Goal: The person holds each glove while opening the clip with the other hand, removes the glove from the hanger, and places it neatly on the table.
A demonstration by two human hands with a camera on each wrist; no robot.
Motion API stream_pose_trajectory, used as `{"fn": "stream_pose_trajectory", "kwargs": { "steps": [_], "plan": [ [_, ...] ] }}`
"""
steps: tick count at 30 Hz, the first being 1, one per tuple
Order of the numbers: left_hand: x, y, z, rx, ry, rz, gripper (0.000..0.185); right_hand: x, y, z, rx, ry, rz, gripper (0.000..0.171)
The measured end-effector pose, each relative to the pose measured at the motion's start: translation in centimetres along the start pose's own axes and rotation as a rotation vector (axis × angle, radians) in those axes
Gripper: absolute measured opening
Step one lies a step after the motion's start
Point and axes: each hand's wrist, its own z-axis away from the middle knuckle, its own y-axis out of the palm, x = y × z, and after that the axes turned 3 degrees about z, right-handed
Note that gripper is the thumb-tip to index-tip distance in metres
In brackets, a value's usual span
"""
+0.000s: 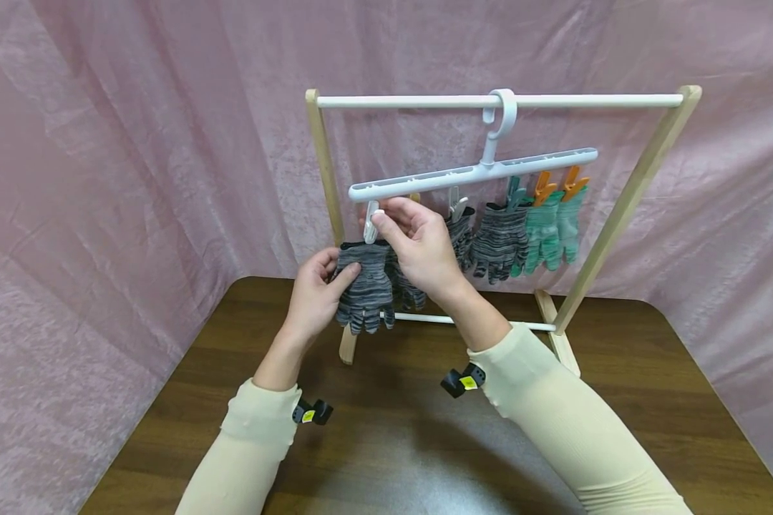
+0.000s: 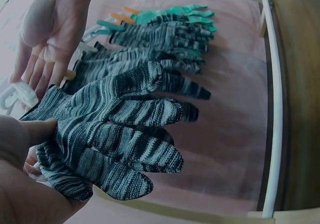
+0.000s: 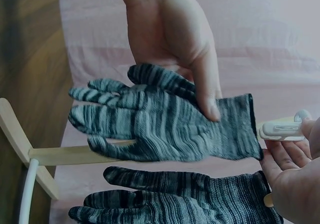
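My left hand holds a grey-and-black striped knit glove at its left side, with the thumb flat on the front near the cuff. The glove's fingers hang downward. Just above the cuff, a white clothespin hangs at the left end of a white hanger. With thumb and fingers my right hand pinches this clothespin. In the right wrist view the clothespin lies right at the cuff's dark edge. A second striped glove hangs close behind the held one.
More striped gloves and green gloves hang along the hanger from white, teal and orange clothespins. The hanger hooks over the white top bar of a wooden-sided rack. It stands on a brown table before a pink curtain.
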Motion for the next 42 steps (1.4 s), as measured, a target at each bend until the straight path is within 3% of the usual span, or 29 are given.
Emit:
{"fn": "stream_pose_trajectory", "kwargs": {
  "steps": [10, 22, 29, 42],
  "plan": [
    [0.4, -2.9, 1.4, -0.081, -0.029, -0.046, 0.025, -0.2, -0.2, 0.3, 0.035, 0.001, 0.004, 0.031],
    [0.1, -7.5, 1.7, -0.156, -0.038, -0.105, 0.026, -0.4, -0.6, 0.4, 0.073, -0.029, 0.001, 0.032],
    [0.5, -9.8, 1.7, -0.156, -0.110, -0.289, 0.036, -0.7, -0.7, 0.3, 0.078, -0.046, -0.027, 0.033],
    [2.9, -14.3, 1.0, -0.112, -0.221, -0.444, 0.042, -0.6, -0.5, 0.3, 0.063, -0.035, -0.032, 0.030]
  ]
}}
